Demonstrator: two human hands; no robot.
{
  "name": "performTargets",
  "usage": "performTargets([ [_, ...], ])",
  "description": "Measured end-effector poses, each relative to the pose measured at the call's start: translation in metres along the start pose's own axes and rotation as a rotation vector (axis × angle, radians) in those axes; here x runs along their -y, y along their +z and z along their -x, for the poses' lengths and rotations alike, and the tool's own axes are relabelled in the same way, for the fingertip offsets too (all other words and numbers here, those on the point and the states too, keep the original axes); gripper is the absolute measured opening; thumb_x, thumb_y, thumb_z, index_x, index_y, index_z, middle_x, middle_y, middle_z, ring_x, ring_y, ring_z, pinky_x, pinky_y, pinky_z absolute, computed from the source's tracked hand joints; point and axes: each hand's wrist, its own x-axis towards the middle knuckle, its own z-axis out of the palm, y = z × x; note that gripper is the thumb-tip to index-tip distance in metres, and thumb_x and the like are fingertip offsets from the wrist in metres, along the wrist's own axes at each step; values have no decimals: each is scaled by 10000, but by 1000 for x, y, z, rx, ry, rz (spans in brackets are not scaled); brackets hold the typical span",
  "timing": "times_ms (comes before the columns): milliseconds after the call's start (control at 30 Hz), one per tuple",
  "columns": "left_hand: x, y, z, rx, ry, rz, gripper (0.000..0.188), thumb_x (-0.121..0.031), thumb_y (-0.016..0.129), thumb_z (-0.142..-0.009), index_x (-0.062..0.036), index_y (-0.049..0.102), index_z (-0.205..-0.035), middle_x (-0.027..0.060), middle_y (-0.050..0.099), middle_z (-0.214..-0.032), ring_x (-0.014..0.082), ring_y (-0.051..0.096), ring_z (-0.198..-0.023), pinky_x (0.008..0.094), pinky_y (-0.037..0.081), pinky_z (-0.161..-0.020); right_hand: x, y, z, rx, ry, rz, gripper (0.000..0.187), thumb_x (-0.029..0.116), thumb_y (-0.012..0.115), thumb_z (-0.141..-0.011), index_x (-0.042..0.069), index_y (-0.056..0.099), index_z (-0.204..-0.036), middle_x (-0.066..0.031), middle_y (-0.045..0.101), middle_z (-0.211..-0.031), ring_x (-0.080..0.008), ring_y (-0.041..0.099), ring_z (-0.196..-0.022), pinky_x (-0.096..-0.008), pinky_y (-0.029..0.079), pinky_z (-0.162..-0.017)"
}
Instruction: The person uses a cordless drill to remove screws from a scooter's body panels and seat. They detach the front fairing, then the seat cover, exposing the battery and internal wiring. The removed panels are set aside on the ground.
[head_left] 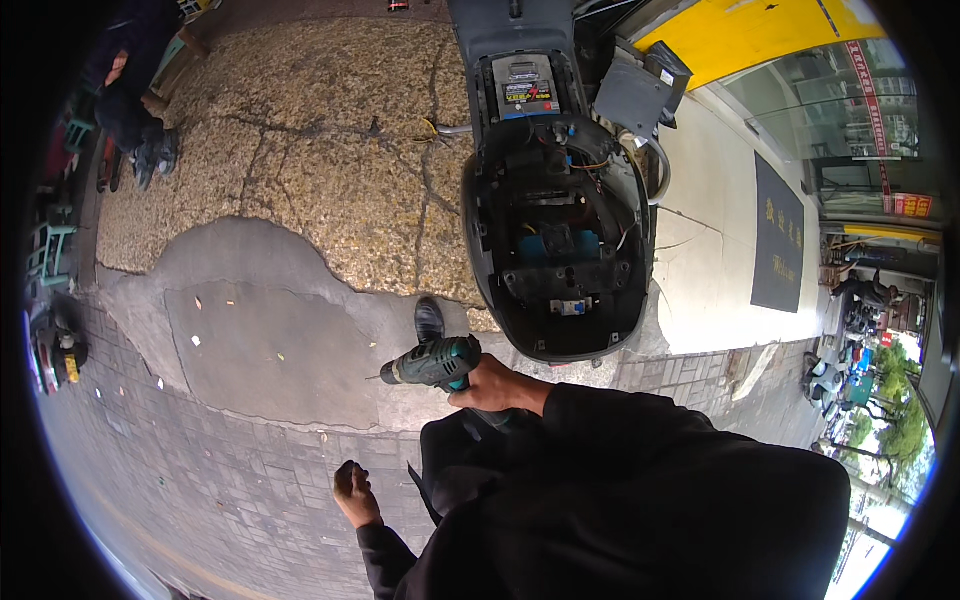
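Note:
My right hand (492,386) is wrapped round the grip of a dark green cordless drill (432,364), its thin bit pointing left. The drill hangs just in front of my body, near my black shoe (429,320). Lower left, my left hand (356,495) is held out over the paving with its fingers curled in. Whatever lies in those fingers, if anything, is too dark to make out. Ahead and right of the drill stands an electric scooter with its seat area opened (560,240), showing wires and black plastic inside. Neither hand touches it.
A battery (524,85) sits in the scooter's front floor bay. Beside it is a dark box-like part (633,98). A dark mat (778,234) lies on pale tiles at a glass shopfront. Another person (135,90) is at the far left. Cracked pebbled concrete (330,150) spreads ahead.

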Motion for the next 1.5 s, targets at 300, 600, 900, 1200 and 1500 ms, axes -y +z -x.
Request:
performTargets([
  [300,-134,34,-112,246,271,-204,137,-49,594,-843,35,641,-940,113,662,-925,223,632,-809,323,501,-716,8,-40,-45,-162,334,-172,486,208,726,-747,79,607,-1200,-196,679,-1040,-368,636,-1004,-433,496,-857],
  [600,-300,94,-249,555,451,-504,219,-111,603,-884,38,643,-1040,145,687,-990,264,661,-935,349,511,-837,16,-33,-95,-635,430,-312,474,205,770,-735,68,632,-1166,-149,691,-1055,-288,662,-1020,-376,519,-890],
  [900,-434,199,-318,781,507,-690,188,-99,629,-933,40,631,-1060,95,690,-894,152,656,-825,287,519,-749,46,-19,-161,-976,315,-973,457,36,747,-722,37,624,-1162,-66,672,-1044,-185,621,-970,-351,508,-889],
  [1200,-421,364,-350,1170,561,-861,243,-178,622,-946,37,639,-1057,93,689,-886,171,667,-858,306,518,-778,45,-10,-200,-1267,539,-1215,501,53,730,-721,6,612,-1205,-80,667,-1094,-190,613,-1010,-337,502,-898],
  [1500,-392,454,-389,1368,195,-1141,293,-250,559,-994,-27,575,-1183,97,662,-1041,208,657,-877,351,537,-772,23,40,-324,-1862,318,-1720,363,-8,691,-774,-20,591,-1122,-92,634,-947,-205,639,-797,-354,552,-711],
])
